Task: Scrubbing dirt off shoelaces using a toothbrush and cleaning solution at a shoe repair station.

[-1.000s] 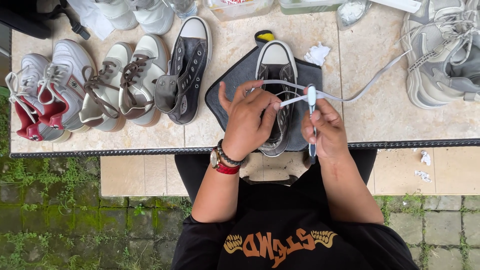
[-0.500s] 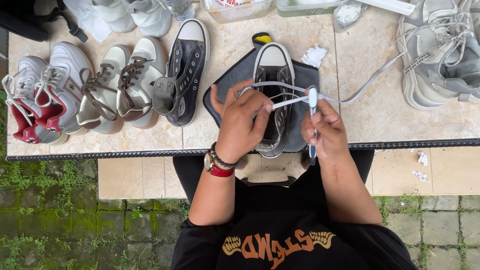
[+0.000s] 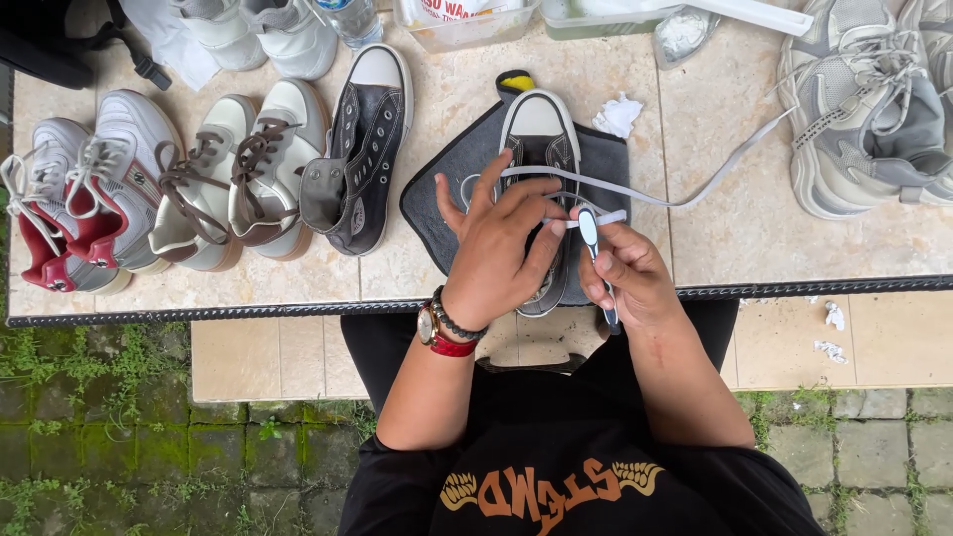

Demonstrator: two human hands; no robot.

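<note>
- Your right hand (image 3: 625, 273) is clenched round a small brush (image 3: 594, 253), its head up at the white lace (image 3: 635, 191);
- Your left hand (image 3: 501, 248) pinches that lace, fingers spread over the black sneaker (image 3: 539, 134);
- The sneaker lies toe away on a grey mat (image 3: 437, 194) on the tiled surface (image 3: 715, 248);
- Left of it stands another black sneaker (image 3: 362, 149); farther right, 1 grey trainer (image 3: 864, 109).
</note>
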